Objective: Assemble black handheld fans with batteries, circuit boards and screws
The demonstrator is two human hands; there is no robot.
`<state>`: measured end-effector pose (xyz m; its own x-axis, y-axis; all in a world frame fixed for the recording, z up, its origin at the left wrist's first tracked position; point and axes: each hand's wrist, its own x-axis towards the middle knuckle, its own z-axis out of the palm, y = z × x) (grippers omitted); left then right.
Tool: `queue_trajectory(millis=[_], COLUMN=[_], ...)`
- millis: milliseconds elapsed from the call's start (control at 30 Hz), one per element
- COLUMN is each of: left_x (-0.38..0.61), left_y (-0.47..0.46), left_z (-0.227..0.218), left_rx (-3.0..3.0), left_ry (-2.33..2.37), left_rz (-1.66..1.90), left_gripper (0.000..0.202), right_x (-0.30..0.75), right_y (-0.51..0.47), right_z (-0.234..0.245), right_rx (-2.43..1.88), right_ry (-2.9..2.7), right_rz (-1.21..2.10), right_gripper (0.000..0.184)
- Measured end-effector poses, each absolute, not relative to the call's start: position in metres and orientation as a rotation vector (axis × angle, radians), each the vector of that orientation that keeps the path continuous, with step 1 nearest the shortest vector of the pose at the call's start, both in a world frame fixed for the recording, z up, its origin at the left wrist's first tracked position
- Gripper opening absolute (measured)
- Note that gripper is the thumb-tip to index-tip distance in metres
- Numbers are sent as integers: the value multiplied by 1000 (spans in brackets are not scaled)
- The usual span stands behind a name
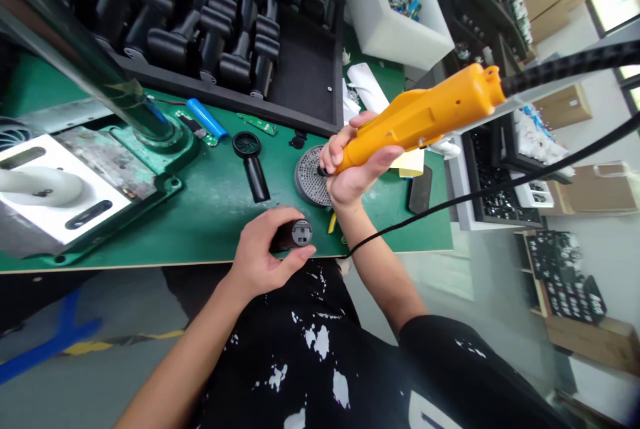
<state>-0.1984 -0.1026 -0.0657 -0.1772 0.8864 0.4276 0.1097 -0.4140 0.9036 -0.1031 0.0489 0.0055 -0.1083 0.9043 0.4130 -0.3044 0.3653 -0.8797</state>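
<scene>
My right hand is closed round a yellow electric screwdriver with a black cable. Its tip end points down over a round grey tray with a perforated surface; the bit is hidden behind my fingers. Near the table's front edge, my left hand grips a black cylindrical fan handle. The handle's grey end cap, with a small port and openings, faces up toward me. Beyond that hand, a small black handheld fan lies on the green table. A yellow-handled tool lies between my hands, partly hidden.
A black tray at the back holds several black fan bodies. A blue battery and circuit boards lie before it. A green-based press stands left, a white bin back right, a phone-like black slab right. The thin cable crosses my right forearm.
</scene>
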Motion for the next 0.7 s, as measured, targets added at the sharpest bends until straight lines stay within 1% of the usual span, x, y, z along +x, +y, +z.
queue_trajectory(millis=[100, 267, 367, 467, 700], left_x=[-199, -198, -199, -199, -198], left_y=[-102, -102, -102, -102, -101], left_z=[-65, -66, -67, -68, -66], left_rx=[1481, 1475, 1476, 1468, 1485], left_ry=[1172, 1150, 1151, 1141, 1150], left_rz=[1651, 1664, 1663, 1665, 1668], left_gripper=[36, 37, 38, 38, 37], right_x=[-103, -102, -103, -103, -102], right_y=[49, 48, 48, 46, 51], right_z=[5, 7, 9, 10, 3], right_rx=[-603, -724, -755, -772, -733], right_ry=[-1283, -1310, -1292, -1277, -1312], right_rz=[1140, 1118, 1104, 1088, 1133], right_gripper=[60, 71, 73, 72, 63])
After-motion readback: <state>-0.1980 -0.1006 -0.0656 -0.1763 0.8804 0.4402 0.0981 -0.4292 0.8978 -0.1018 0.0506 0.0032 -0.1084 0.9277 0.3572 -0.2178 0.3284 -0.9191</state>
